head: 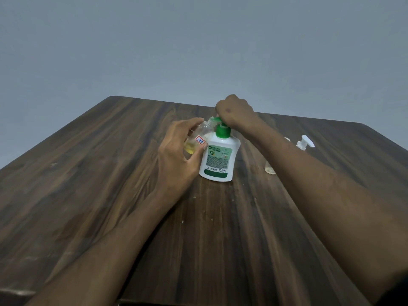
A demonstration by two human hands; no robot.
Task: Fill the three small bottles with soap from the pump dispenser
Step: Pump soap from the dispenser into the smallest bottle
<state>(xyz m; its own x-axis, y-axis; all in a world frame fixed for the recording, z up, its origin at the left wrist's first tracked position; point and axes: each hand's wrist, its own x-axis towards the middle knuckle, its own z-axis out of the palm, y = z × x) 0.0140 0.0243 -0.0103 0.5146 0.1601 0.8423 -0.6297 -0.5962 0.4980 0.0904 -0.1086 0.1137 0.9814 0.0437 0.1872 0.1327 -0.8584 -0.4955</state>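
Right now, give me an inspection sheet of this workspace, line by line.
Surface: dark wooden table, small pale specks.
Job's things: pump dispenser upright; small labelled bottle tilted at the nozzle, yellow soap at the bottom.
Clutter: white pump top; clear item mostly hidden behind the right arm.
Hands: left hand holds the small bottle; right hand on the pump head.
Cables: nothing seen.
Surroundings: plain grey wall.

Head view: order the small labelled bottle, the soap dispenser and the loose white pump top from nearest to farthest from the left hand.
1. Small labelled bottle: held in the left hand, tilted at the spout.
2. Soap dispenser: just right of that hand, right hand on its pump.
3. White pump top: far right on the table, beyond the right forearm.
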